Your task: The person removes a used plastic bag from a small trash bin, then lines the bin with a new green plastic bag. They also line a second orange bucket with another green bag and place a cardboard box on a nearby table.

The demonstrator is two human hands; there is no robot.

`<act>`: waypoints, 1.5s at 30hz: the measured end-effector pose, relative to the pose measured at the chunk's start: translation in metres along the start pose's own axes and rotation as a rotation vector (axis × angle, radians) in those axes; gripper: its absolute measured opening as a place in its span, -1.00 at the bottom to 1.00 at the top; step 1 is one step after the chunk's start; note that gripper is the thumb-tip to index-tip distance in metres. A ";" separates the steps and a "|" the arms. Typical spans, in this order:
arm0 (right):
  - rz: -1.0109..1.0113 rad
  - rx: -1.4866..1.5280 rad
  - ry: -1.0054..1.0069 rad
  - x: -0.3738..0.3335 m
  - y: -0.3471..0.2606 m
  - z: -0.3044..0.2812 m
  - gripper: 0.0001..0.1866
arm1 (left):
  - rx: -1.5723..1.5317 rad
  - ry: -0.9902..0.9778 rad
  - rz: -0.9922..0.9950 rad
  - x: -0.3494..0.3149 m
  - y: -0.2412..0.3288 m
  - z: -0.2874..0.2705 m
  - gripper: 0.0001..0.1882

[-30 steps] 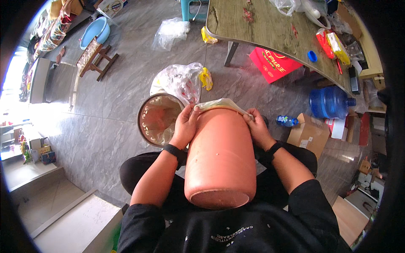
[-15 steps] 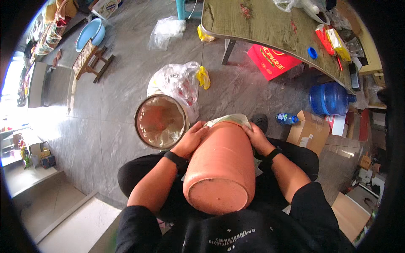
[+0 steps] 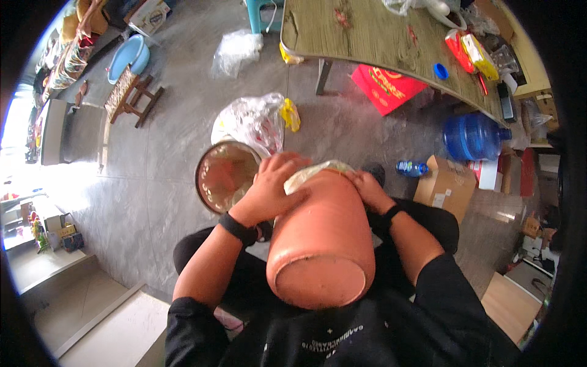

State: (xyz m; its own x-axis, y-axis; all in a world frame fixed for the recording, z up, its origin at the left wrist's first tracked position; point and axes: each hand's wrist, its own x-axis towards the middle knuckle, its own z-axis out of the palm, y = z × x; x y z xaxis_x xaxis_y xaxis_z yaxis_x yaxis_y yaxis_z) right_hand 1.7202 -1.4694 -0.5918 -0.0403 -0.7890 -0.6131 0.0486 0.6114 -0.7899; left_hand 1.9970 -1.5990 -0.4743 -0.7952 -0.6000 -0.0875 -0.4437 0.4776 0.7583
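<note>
Pot, terracotta-coloured, lies tilted between 2 bent legs, its base toward the torso. Pale plastic film shows at its far end. The left hand, partly blurred, is spread open, thumb against the pot; the right hand grips the rim opposite. Beyond the left hand sits 1 round container, near a plastic bag.

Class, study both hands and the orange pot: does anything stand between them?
Nothing visible blocks the way: left hand and right hand are both at the orange pot. Pale sheeting edges its far end; whether any lies beneath either hand is unclear.
</note>
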 end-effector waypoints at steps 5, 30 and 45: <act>0.037 0.046 -0.154 -0.008 -0.016 0.018 -0.48 | -0.103 -0.184 0.120 0.043 0.003 0.004 -0.56; -0.243 -0.090 0.181 0.018 -0.067 -0.015 -0.52 | -0.422 -0.338 -0.167 0.081 0.016 -0.040 -0.69; -0.081 0.640 0.216 0.048 -0.078 -0.080 -0.71 | -0.285 0.093 -0.022 0.025 0.046 -0.116 -0.66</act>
State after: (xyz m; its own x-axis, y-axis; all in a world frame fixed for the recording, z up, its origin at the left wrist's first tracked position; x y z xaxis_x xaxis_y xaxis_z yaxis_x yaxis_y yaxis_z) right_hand 1.6342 -1.5502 -0.5607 -0.2635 -0.7599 -0.5942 0.6157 0.3417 -0.7100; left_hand 2.0045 -1.6671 -0.3666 -0.7398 -0.6706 -0.0559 -0.3160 0.2728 0.9087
